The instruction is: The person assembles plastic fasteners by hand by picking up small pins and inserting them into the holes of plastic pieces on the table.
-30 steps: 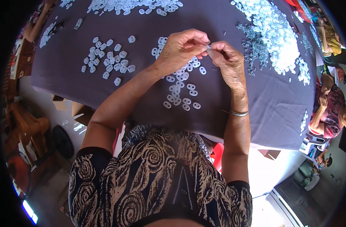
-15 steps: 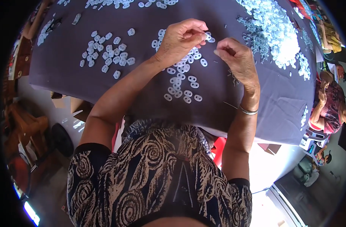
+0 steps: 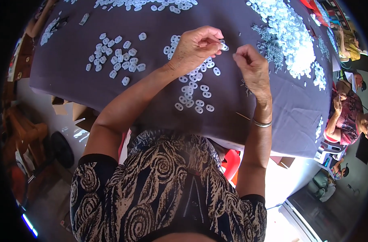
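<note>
My left hand (image 3: 198, 47) is closed in a pinch on a small white oval plastic piece with two holes (image 3: 225, 47), held at its fingertips above the table. A hand's breadth to the right, my right hand (image 3: 253, 71) has thumb and fingers pressed together. What it holds, if anything, is too small to make out. Under and below the left hand lies a loose group of similar two-hole plastic pieces (image 3: 199, 103). Several small metal screws (image 3: 246, 86) lie beside the right wrist. A thin stick (image 3: 243, 115) rests on the cloth near that wrist.
A dark cloth covers the table (image 3: 151, 103). Another group of white pieces (image 3: 119, 56) lies to the left. At the far right stand a big heap of white pieces (image 3: 292, 44) and a pile of dark screws (image 3: 272, 46). Other people (image 3: 347, 113) sit beyond the right edge.
The view has shifted slightly, so the table's things sit a little lower. My left hand keeps its pinch on the plastic piece; my right fingertips have drawn closer together.
</note>
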`<state>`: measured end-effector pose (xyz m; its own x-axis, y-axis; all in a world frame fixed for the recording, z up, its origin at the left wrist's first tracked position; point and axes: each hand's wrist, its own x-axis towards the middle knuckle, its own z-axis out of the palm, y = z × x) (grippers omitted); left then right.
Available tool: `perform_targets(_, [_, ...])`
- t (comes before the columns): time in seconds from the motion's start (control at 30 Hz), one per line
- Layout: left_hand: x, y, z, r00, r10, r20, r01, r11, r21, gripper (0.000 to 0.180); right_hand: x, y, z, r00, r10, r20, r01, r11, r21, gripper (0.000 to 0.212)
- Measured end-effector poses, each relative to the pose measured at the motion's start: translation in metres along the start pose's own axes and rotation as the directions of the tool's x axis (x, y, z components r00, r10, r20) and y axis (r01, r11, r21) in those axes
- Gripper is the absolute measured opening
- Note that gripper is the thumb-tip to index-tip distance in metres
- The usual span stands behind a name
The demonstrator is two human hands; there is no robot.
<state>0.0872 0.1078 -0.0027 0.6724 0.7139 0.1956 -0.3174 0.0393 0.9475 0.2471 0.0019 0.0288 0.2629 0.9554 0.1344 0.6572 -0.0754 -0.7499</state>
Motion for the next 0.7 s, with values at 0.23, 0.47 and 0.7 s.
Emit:
perform_targets(0.23, [0.000,-0.006,-0.002,0.998,-0.057,-0.009,0.057,0.998,0.025,0.020,0.023,-0.003,0.022,0.996,0.037,-0.081,0.013,0.837,0.547,0.010])
perform_targets(0.47, [0.000,-0.004,0.001,0.999,-0.042,-0.016,0.042,0.999,0.013,0.018,0.020,0.007,0.030,0.992,0.087,-0.090,-0.003,0.737,0.676,0.009])
perform_targets(0.7, [0.001,-0.010,-0.001,0.999,-0.052,0.015,0.051,0.998,0.045,0.022,0.018,0.005,0.030,0.994,0.090,-0.054,-0.037,0.783,0.621,0.011])
